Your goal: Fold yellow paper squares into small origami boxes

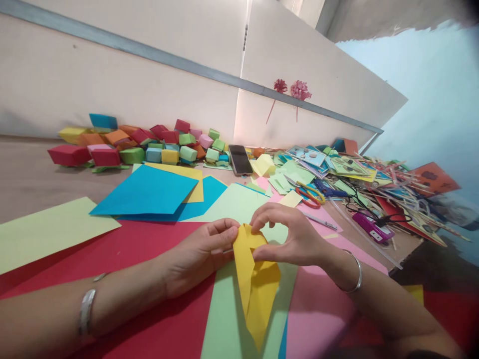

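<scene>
A folded piece of yellow paper [258, 294] hangs between my hands, its pointed end toward me. My left hand [204, 254] pinches its upper left corner between thumb and fingers. With curled fingers and thumb, my right hand [286, 237] grips the paper's upper right part, where a flap is bent inward. Under the hands lie a red sheet [157, 294], a pale green sheet [220, 319] and a pink sheet [318, 309].
Blue sheets [149, 192] lie behind my left hand. Small coloured paper boxes [170, 155] line the wall beside a phone [240, 159]. Scissors [310, 194], a pen [320, 220], a purple power socket [372, 227] and piled paper scraps are at the right.
</scene>
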A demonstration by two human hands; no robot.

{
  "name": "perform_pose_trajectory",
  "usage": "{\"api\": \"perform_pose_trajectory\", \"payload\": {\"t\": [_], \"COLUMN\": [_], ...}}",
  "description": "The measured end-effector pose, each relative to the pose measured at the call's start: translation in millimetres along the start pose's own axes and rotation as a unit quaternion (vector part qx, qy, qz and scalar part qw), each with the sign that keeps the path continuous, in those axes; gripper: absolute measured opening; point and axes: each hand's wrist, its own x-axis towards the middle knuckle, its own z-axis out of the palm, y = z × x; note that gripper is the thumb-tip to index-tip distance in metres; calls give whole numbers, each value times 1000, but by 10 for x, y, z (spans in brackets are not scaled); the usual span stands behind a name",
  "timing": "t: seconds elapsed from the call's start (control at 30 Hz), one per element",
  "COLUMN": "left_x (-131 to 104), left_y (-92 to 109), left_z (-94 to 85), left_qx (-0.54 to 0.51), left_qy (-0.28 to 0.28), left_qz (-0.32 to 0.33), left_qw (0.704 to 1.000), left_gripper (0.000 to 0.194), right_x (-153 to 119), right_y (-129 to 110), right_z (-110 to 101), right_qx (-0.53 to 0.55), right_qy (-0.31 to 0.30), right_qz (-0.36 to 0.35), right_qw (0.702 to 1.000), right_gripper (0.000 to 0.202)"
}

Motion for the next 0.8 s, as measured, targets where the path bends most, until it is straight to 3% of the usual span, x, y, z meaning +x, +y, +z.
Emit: {"api": "perform_pose_trajectory", "payload": {"t": [0.13, 0.37, 0.5, 0.63, 0.8], "left_x": [0, -2, -3, 4, -1], "left_y": [6, -12, -32, -48, -27], "left_z": [5, -25, -55, -69, -54], "left_qx": [0, 7, -2, 10, 22], "left_qy": [7, -4, -5, -9, -3], "left_qz": [5, -4, -12, -20, -30], "left_qw": [1000, 1000, 1000, 1000, 999], "left_gripper": [32, 28, 24, 27, 31], "right_x": [26, 21, 31, 37, 17], "right_y": [12, 51, 90, 126, 117], "right_z": [-54, 65, 64, 44, 45], "right_qx": [51, 55, 50, 36, -42], "right_qy": [-4, 26, -7, -40, -39], "right_qz": [39, 105, 126, 87, 26], "right_qw": [998, 993, 991, 995, 998], "right_gripper": [18, 2, 10, 15, 23]}}
